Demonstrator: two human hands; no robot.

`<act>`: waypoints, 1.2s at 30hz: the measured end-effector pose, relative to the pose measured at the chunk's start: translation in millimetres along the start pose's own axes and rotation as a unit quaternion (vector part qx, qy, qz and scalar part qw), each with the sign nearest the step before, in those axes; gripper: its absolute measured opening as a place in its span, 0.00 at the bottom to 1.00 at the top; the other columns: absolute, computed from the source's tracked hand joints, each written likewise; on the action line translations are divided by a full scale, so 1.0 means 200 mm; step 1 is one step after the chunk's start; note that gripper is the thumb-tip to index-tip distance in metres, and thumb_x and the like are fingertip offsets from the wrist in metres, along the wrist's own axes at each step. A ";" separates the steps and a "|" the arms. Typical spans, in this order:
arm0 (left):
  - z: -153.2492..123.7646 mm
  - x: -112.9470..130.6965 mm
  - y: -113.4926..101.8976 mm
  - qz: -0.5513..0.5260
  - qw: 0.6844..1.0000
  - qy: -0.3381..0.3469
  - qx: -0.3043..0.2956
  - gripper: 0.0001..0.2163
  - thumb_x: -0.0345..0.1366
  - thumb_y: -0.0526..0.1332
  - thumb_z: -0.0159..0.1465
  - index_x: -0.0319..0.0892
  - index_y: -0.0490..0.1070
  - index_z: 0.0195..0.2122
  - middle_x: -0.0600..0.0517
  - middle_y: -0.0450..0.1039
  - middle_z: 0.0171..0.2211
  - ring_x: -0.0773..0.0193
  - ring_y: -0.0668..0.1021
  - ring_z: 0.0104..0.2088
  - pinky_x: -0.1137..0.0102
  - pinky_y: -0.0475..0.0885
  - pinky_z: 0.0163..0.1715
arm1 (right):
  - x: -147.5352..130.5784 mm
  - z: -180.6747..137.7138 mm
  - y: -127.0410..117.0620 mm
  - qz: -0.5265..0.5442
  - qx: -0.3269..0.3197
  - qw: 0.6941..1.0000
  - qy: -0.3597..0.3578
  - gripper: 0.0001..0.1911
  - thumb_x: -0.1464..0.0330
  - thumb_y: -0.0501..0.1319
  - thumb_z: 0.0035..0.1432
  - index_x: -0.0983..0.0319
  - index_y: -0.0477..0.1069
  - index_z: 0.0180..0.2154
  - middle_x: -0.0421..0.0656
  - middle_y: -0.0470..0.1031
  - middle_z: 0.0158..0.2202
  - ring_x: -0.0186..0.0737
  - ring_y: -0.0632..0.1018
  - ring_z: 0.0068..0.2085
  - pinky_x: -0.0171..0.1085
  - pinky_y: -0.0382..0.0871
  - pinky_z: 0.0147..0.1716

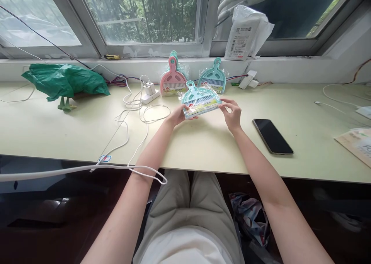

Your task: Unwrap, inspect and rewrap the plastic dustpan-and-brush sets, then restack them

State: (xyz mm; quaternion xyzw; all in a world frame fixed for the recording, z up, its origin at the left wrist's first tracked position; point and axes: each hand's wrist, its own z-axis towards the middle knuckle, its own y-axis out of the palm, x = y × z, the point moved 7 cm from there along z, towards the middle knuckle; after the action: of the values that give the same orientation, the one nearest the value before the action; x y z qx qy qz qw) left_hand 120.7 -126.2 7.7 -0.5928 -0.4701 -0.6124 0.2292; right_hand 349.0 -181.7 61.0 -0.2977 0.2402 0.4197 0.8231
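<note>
Gripping wrapped teal dustpan [199, 100] | left hand [176, 115], right hand [232, 111] fingers clasp its ends | label [199, 110] unreadable

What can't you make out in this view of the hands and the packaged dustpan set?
Head view:
Label on the teal dustpan set, held by the left hand and right hand: print too small.
Green bag: contents hidden by the bag itself.
Teal handles behind the pink dustpan set: their number, hidden by it.
Printed packet at right: cut off by the frame edge.
</note>
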 end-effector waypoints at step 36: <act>-0.05 0.13 0.14 0.108 0.984 0.142 -0.006 0.33 0.50 0.60 0.62 0.57 0.49 0.66 0.46 0.70 0.56 0.62 0.82 0.37 0.68 0.78 0.35 | 0.43 -0.09 0.09 0.177 0.055 0.945 0.269 0.24 0.69 0.54 0.55 0.57 0.62 0.55 0.45 0.74 0.45 0.40 0.78 0.44 0.43 0.78 0.38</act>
State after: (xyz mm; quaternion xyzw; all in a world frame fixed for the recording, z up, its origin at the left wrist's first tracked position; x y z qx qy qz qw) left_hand 133.1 -140.6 41.2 -0.5485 -0.3618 -0.6649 0.3551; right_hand 376.5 -138.0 -11.6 -0.3063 0.5243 0.4490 0.6554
